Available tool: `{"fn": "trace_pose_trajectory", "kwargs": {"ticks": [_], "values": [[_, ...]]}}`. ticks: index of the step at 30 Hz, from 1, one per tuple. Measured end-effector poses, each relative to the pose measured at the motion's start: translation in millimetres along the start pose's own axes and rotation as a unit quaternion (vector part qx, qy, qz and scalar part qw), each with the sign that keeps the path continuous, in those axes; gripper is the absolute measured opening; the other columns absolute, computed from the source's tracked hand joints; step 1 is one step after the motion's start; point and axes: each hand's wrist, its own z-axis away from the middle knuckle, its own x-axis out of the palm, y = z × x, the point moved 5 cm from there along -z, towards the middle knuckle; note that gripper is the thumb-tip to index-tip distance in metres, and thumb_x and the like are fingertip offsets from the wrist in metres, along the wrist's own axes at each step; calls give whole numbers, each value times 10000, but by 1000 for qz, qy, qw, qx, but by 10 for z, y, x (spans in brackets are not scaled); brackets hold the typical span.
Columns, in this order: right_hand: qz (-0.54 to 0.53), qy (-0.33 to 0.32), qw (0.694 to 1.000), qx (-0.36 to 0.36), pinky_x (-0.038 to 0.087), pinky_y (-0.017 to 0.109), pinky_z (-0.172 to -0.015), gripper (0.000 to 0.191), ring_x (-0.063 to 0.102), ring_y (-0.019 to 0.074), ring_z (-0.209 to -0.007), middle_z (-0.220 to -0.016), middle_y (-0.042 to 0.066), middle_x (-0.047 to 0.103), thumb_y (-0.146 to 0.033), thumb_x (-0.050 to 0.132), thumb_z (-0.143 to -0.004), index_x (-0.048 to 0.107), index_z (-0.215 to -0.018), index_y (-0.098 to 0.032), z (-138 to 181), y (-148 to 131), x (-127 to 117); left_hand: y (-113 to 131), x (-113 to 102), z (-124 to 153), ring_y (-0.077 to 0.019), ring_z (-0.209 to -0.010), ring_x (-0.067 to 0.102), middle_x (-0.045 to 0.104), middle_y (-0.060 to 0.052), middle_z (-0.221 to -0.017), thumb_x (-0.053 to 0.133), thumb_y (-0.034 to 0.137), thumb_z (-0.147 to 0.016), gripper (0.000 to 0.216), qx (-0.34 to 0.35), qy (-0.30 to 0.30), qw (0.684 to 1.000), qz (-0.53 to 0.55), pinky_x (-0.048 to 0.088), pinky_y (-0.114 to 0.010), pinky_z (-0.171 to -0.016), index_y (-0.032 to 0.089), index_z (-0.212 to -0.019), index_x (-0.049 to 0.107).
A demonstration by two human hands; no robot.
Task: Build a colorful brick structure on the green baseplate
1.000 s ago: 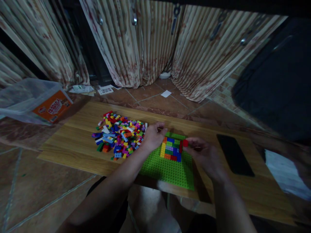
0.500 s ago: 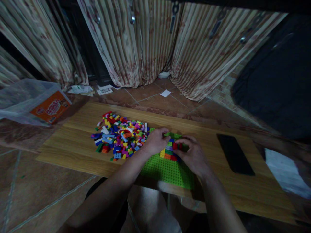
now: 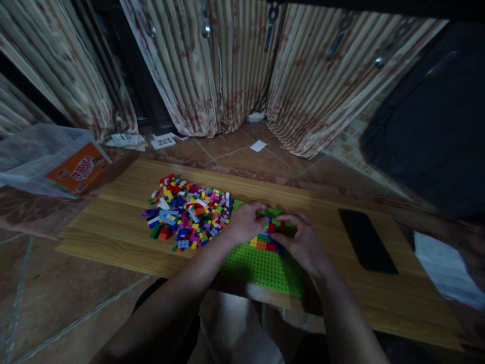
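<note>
A patch of joined toy building bricks (image 3: 262, 243) in yellow, orange, red, green and blue sits on a green studded baseplate (image 3: 261, 268). My left hand (image 3: 247, 222) is at the far left side of these bricks, thumb and fingers curled in; what lies between them is hidden. From the right, my right hand (image 3: 301, 242) reaches in with thumb and index finger bent round a red brick (image 3: 272, 228) at the right part of the patch. The hands face each other across the bricks, close together.
A heap of loose mixed bricks (image 3: 191, 212) lies left of the baseplate on the wooden table (image 3: 109, 217). A black phone-like slab (image 3: 367, 241) rests to the right. Beyond are a clear plastic tub (image 3: 34, 156), white paper (image 3: 443, 265) and striped curtains (image 3: 227, 65).
My left hand has shifted slightly right and down over the bricks, covering more of their upper left. The right hand stays nearly in place, its fingers still around the red brick.
</note>
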Motion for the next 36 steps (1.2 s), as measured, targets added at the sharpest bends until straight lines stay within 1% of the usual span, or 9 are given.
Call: {"fn": "trace_pose_trajectory", "kwargs": {"ticks": [4,9,15,20,26,29,32,36], "values": [[-4,-10,1000,8,426,430,-946,316,574,240,-1044,-1105,73,593,-339,703,-683,670,-973,-219,-13,32,-8,60,25,30,-201,-1001,635,688,-66,-1102,595,226,-771,365,14,-12,1000,-16,491,-316,-929,161,-1126,646],[-11,-8,1000,5,436,422,-909,296,582,238,-1010,-1070,77,615,-341,682,-701,660,-967,-211,-29,1,-6,124,55,49,-228,-1014,613,684,-74,-1080,639,234,-747,345,27,-10,999,-43,474,-356,-947,162,-1083,675],[-10,-21,999,30,446,401,-868,319,593,235,-960,-1042,67,636,-346,682,-705,647,-992,-211,-38,20,4,132,62,40,-216,-991,615,689,-72,-1053,659,233,-743,324,-3,-13,999,-39,477,-332,-926,169,-1059,696],[-14,-30,999,38,456,389,-843,328,607,229,-935,-1021,58,659,-330,675,-710,649,-1018,-222,-42,15,14,135,73,28,-201,-946,627,695,-69,-1024,682,197,-701,320,-49,-13,998,-23,490,-303,-896,169,-1019,715],[-7,-39,999,31,450,389,-874,325,610,227,-952,-1027,67,671,-307,659,-723,657,-1034,-210,-56,-3,46,118,95,-11,-184,-869,630,708,-50,-919,682,145,-664,287,-70,-6,998,2,497,-295,-867,155,-949,722],[-7,-41,998,38,454,387,-864,333,613,225,-946,-1030,67,674,-299,653,-726,656,-1047,-210,-58,-5,46,125,94,-12,-183,-866,627,706,-43,-907,679,135,-661,256,-61,-6,998,5,496,-298,-866,159,-912,724],[-5,-44,999,28,457,392,-856,330,613,227,-952,-1028,65,678,-302,651,-727,661,-1044,-213,-58,-20,33,140,83,1,-191,-867,624,702,-44,-913,673,150,-676,248,-47,-7,999,-5,495,-320,-877,167,-919,719],[-6,-41,999,12,470,384,-820,327,620,218,-915,-1011,56,682,-321,657,-723,669,-1035,-222,-50,-19,5,149,69,26,-213,-954,613,695,-51,-970,663,197,-711,255,-21,-13,999,-31,480,-337,-920,185,-961,710]]}}
